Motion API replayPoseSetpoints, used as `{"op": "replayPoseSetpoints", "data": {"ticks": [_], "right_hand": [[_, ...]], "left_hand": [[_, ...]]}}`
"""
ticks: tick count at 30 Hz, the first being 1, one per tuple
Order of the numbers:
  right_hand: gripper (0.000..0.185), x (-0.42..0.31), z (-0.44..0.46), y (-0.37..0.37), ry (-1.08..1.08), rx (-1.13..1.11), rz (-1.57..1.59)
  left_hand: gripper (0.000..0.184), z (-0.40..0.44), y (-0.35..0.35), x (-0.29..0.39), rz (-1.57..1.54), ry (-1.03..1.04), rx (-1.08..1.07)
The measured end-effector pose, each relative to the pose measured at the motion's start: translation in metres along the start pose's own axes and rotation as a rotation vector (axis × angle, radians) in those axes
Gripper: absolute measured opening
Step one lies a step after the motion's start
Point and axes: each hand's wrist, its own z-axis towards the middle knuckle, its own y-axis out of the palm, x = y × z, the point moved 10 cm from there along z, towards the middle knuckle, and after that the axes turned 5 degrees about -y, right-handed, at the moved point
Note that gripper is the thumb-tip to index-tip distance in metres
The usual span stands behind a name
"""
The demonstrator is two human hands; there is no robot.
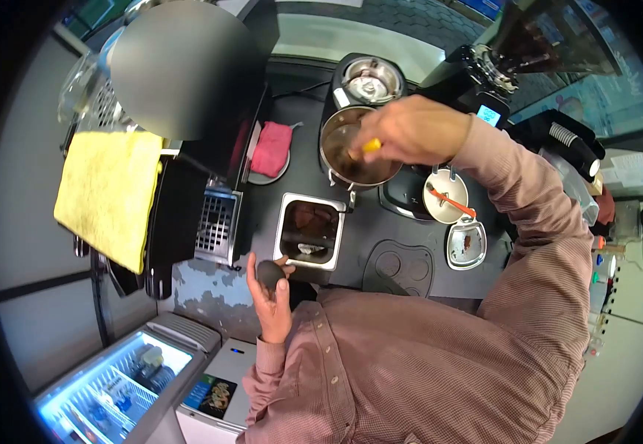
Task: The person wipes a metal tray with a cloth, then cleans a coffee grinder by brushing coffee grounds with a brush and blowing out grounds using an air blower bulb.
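Observation:
My right hand (417, 129) is closed around a yellow-handled tool (371, 146), which reaches down into a round metal pot (324, 157). Motion smears the tool's lower end, so its kind is unclear. Lower down, my left hand (271, 303) is palm up, its fingers and thumb around a dark rounded object (270, 274) that looks like a knob or handle end. Just above that hand sits a rectangular steel container (286, 222) with dark brown contents and something shiny inside.
A pink cloth (272, 149) lies on a plate left of the pot. Rightward are a cream bowl (432, 194) with an orange-handled utensil (451, 201), a small tray (467, 260) and a coffee grinder (484, 81). A yellow towel (107, 196) drapes over the machine at left.

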Motion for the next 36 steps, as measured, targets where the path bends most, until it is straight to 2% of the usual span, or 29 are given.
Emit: {"op": "replayPoseSetpoints", "data": {"ticks": [2,4,6,7,8,10,11,12,14,16,18,19,20,22,24,26,28,29,32,34,36], "right_hand": [[0.027,0.007,-0.006,0.027,-0.011,-0.283,0.154],[0.029,0.005,0.0,-0.019,-0.06,0.013,0.328],[0.027,0.02,-0.007,-0.046,0.238,0.112,0.322],[0.03,0.022,-0.008,-0.033,0.307,0.029,0.373],[0.029,0.021,-0.014,-0.005,0.406,0.032,0.686],[0.028,0.003,-0.004,0.015,0.044,0.16,0.213],[0.026,0.016,-0.008,0.033,0.165,0.109,0.226],[0.026,0.019,-0.006,0.033,0.167,0.111,0.239],[0.032,0.03,-0.005,0.004,0.221,0.265,0.26],[0.032,0.026,-0.002,-0.008,0.269,0.285,0.402],[0.032,0.023,-0.001,0.017,0.368,0.184,0.799],[0.032,0.023,0.004,0.024,0.213,0.253,0.547],[0.032,0.03,0.002,0.026,0.216,0.257,0.553],[0.032,0.031,0.002,0.009,0.192,0.322,0.324],[0.034,0.041,-0.007,-0.017,0.262,0.455,0.442],[0.024,0.035,-0.004,0.0,0.367,0.22,0.632],[0.022,0.027,0.006,0.027,0.185,0.236,0.495],[0.02,0.028,0.006,0.04,0.166,0.208,0.288],[0.03,0.028,0.008,0.023,0.118,0.106,0.21],[0.029,0.025,0.006,-0.014,0.153,0.195,0.271],[0.028,0.023,0.003,-0.018,0.072,0.268,0.16]], "left_hand": [[0.076,-0.001,-0.001,-0.003,0.013,0.0,-0.007],[0.077,-0.001,-0.001,-0.004,0.038,-0.026,-0.01],[0.077,0.001,0.003,-0.001,0.078,-0.035,-0.02],[0.074,0.002,0.004,0.0,0.104,-0.024,0.001],[0.071,0.002,0.002,0.0,0.131,-0.016,0.022],[0.071,0.005,0.003,-0.006,0.159,-0.032,0.018],[0.071,0.006,0.003,-0.008,0.155,-0.04,0.024],[0.071,0.006,0.002,-0.01,0.153,-0.05,0.031],[0.071,0.008,0.004,-0.009,0.168,-0.061,0.031],[0.071,0.009,0.004,-0.01,0.179,-0.075,0.041],[0.071,0.011,0.003,-0.01,0.177,-0.078,0.052],[0.071,0.011,0.003,-0.01,0.184,-0.083,0.049],[0.071,0.012,0.003,-0.01,0.187,-0.08,0.05],[0.072,0.013,0.003,-0.011,0.193,-0.079,0.052],[0.072,0.013,0.003,-0.011,0.202,-0.073,0.046],[0.072,0.012,0.003,-0.013,0.196,-0.086,0.059],[0.071,0.013,0.003,-0.013,0.193,-0.093,0.063],[0.071,0.014,0.005,-0.012,0.194,-0.093,0.056],[0.071,0.015,0.007,-0.011,0.203,-0.086,0.046],[0.071,0.015,0.006,-0.01,0.209,-0.081,0.049],[0.071,0.013,0.003,-0.01,0.197,-0.086,0.066]]}}
